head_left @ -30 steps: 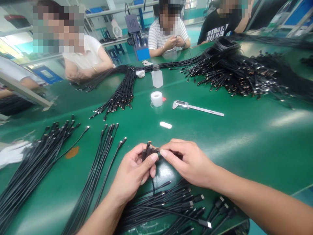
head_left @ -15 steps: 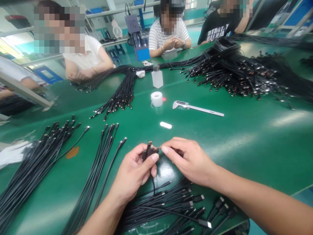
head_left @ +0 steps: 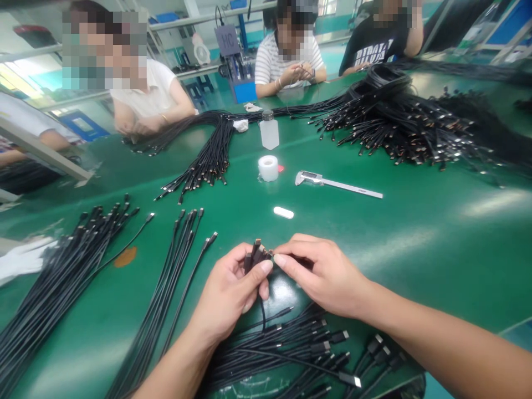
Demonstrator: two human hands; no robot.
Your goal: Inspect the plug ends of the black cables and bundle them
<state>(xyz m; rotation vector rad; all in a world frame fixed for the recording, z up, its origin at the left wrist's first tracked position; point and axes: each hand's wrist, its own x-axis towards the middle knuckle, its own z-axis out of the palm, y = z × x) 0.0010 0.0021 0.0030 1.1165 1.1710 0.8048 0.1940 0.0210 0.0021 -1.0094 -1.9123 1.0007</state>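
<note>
My left hand (head_left: 233, 288) is closed round a small bunch of black cable plugs (head_left: 258, 252), their metal tips pointing up and away. One black cable hangs below its fingers. My right hand (head_left: 320, 271) pinches at the metal end of a plug, close against the left thumb. Something dark shows under the curled right fingers; I cannot make out what. Beneath both hands lies a pile of black cables (head_left: 266, 354) with plugs pointing right. Left of my left hand, a thin bundle of cables (head_left: 170, 277) and one separate cable (head_left: 193, 269) lie on the table.
On the green table (head_left: 399, 249) stand a tape roll (head_left: 268, 169) and a clear bottle (head_left: 270, 133). Nearby lie a caliper (head_left: 341, 185) and a small white oblong piece (head_left: 283, 212). Larger cable heaps (head_left: 390, 122) lie beyond; a cable bundle (head_left: 70, 277) and white glove (head_left: 25, 260) lie left. Several people sit opposite.
The view has shifted slightly, so everything sits a little further right. My hands keep nearly the same pose at the plugs, the right fingertips still pinching beside the left thumb.
</note>
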